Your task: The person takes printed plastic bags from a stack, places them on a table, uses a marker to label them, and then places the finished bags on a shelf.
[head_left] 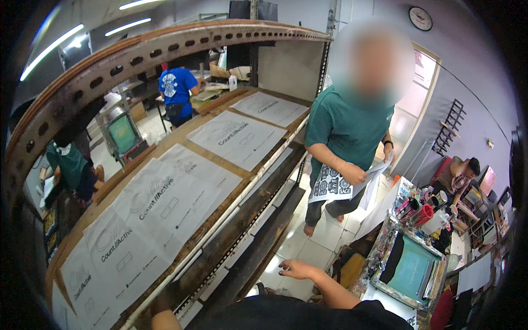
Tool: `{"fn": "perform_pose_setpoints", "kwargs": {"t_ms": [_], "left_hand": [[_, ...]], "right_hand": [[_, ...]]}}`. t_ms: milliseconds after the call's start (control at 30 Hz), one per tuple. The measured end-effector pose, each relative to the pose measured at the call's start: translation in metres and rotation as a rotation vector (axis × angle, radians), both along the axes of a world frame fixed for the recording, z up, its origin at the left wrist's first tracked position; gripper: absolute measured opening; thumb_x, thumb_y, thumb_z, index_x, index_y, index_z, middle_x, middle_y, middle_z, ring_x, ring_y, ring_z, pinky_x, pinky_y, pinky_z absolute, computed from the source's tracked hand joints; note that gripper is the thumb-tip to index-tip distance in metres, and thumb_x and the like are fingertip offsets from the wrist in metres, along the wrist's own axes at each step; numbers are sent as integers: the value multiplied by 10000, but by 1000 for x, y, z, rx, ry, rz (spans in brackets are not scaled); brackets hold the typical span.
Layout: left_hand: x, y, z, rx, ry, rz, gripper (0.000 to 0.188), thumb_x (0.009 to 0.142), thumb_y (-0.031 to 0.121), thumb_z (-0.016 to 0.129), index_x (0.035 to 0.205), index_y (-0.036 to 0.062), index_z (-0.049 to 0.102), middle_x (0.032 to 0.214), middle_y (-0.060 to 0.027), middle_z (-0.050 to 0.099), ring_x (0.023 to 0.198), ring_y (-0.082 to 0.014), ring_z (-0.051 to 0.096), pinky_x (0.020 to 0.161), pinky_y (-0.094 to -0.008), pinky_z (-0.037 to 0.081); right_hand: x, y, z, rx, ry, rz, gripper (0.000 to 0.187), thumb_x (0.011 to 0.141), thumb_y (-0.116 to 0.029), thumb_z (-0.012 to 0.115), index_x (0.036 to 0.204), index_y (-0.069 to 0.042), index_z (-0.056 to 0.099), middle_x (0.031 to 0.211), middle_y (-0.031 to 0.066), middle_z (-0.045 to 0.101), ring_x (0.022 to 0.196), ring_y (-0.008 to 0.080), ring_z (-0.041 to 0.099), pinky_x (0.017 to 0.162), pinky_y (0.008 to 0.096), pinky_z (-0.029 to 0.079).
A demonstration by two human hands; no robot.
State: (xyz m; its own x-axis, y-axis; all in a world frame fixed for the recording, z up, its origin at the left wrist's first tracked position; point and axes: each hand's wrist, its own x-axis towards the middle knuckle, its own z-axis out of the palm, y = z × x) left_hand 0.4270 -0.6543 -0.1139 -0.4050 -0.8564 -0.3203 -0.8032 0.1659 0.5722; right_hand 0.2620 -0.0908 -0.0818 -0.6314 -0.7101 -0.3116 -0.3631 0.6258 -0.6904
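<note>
My right hand hangs over the tiled floor beside the rack, palm down. Its fingers are loosely bent and apart, with nothing visible in them. Only the wrist end of my left arm shows, at the rack's near edge; the fingers there are hidden. On the top shelf board lie several printed white sheets, some overlapping. The nearest printed sheet is closest to my left arm; another printed sheet lies farther along. More sheets rest on the lower levels of the metal rack.
Across the rack's far end stands a person in a green shirt, holding printed sheets. To the right, a cluttered bench carries ink containers and a screen-printing frame. Other people work beyond the rack and at the far right.
</note>
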Motion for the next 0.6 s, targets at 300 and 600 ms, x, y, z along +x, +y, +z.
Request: {"fn": "perform_pose_setpoints", "kwargs": {"t_ms": [300,600], "left_hand": [[7,1,1,-10,7,-4,453,951,408,621,1229,54,667,1128,-176,710,982,-344,686,818,-423,544],[19,-4,1,-22,-10,45,461,948,413,619,1240,59,662,1130,-179,708,989,-343,684,818,-424,544]], "right_hand": [[-7,-4,7,2,17,45,541,942,-431,634,1262,5,614,1167,228,685,1071,378,663,937,441,519],[8,-1,-22,79,11,186,541,944,-441,622,1266,-8,614,1140,237,683,1059,377,659,923,448,512]]}}
